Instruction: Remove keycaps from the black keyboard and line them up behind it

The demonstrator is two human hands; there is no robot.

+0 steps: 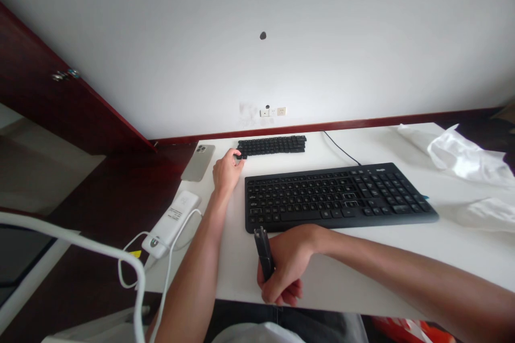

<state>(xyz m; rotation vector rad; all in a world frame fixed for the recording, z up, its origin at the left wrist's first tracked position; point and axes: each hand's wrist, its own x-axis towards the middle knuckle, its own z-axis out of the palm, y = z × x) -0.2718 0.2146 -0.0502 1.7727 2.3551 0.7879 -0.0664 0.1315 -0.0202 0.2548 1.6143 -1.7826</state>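
One white table (378, 144) carries one black rectangular keyboard (341, 196), centre right, and one block of small black keycaps (273, 144), upper centre. Two hands: the left hand (227, 171), thumb and finger bent together, meets the block's left end, its grip unclear; the right hand (286, 260), lower centre, curls around one slim black tool (263, 252).

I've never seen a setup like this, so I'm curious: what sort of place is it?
Probably a room in a home or small office: a white table bears a large black keyboard, the wall beyond has sockets, and a dark red door is at the left.
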